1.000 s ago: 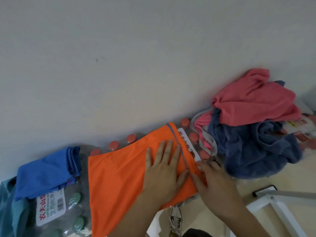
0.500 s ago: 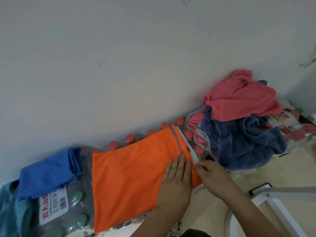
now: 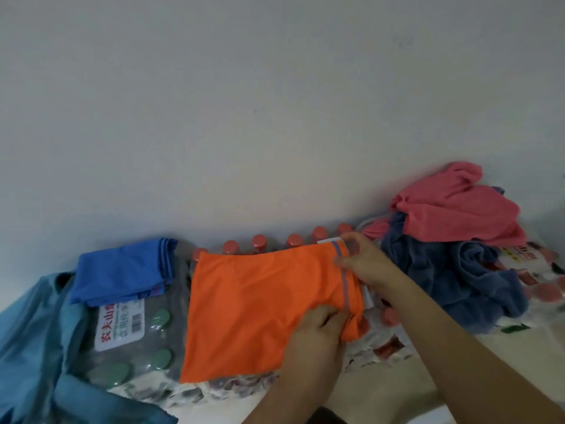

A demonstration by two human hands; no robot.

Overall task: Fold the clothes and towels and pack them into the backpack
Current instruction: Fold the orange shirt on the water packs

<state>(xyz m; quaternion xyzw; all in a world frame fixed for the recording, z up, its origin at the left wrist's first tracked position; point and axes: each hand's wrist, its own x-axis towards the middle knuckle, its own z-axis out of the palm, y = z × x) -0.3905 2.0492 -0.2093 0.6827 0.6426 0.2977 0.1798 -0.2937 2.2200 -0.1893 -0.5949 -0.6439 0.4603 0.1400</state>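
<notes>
Orange garment (image 3: 260, 307): spread flat on shrink-wrapped bottle packs (image 3: 137, 347) at mid-frame, laid out for a fold. Right hand (image 3: 362, 261) at its 2 o'clock corner, pinching the striped edge. Left hand (image 3: 318, 327) at 4 o'clock, fingers curled, bunching the near corner. Probably set to carry that side toward 9 o'clock. Folded blue cloth (image 3: 122, 273) at 9 o'clock, unfolded pile (image 3: 458, 270) at 2 o'clock.

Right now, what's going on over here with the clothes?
A person is folding the orange garment, spread over shrink-wrapped water bottles. The left hand grips its near right corner and the right hand pinches the striped edge. A folded blue cloth sits to the left; a pink and dark blue pile waits unfolded. No backpack shows.
</notes>
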